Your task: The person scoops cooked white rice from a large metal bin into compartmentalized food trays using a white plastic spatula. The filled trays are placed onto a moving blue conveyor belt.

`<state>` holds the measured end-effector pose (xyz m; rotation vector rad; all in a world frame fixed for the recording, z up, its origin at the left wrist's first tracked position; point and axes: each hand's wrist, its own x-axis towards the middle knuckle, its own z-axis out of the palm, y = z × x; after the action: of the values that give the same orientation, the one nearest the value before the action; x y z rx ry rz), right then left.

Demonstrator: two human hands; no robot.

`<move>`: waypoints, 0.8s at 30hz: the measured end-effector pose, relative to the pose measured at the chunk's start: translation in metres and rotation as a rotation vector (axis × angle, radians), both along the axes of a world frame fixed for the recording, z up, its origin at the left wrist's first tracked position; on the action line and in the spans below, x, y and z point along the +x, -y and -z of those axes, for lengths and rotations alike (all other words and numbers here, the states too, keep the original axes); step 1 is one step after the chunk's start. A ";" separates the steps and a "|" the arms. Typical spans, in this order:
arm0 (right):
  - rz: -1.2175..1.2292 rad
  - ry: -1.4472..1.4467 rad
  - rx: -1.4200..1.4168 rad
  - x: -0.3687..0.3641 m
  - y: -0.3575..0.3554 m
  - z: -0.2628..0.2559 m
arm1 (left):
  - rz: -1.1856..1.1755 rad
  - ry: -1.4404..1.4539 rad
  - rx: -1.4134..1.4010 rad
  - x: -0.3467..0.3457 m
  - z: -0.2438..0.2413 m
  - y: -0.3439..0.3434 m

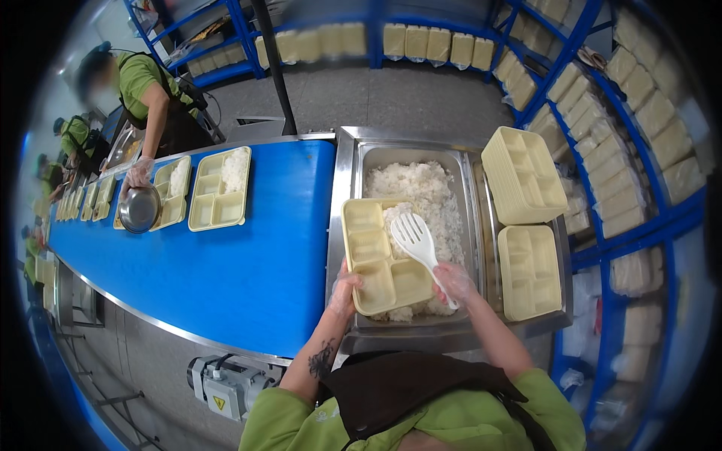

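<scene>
My left hand (344,290), in a clear plastic glove, grips the lower left edge of a pale yellow compartment tray (369,280). White rice (399,213) lies in the tray's upper right compartment. My right hand (454,283), also gloved, is closed around the handle of a white slotted plastic rice paddle (415,235). The paddle's head is over the tray and covers part of the rice. Beneath the tray is a steel pan (469,225) of cooked rice (431,183); the tray hides part of it.
Stacked empty trays (522,175) and a lower stack (530,273) stand right of the pan. Left runs a blue conveyor belt (271,248) carrying several trays, one with rice (220,191). A co-worker's gloved hand (139,172) holds a steel bowl (139,209) over it. Blue shelves (375,34) hold wrapped packs.
</scene>
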<state>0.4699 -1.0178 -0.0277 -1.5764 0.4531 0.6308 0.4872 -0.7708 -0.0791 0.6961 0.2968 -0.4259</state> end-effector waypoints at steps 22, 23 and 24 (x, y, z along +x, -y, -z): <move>-0.199 -0.410 -0.214 -0.037 0.065 0.065 | -0.403 0.129 1.861 -0.028 -0.027 -0.192; -0.146 -0.419 -0.142 -0.036 0.064 0.071 | -0.318 0.143 2.019 -0.036 -0.042 -0.175; -0.095 -0.428 -0.069 -0.037 0.062 0.081 | -0.174 0.147 2.017 -0.049 -0.043 -0.163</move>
<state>0.4327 -1.0801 -0.1091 -1.5336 0.7264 1.0432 0.4381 -0.6073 -0.0362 2.6193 0.6053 0.2751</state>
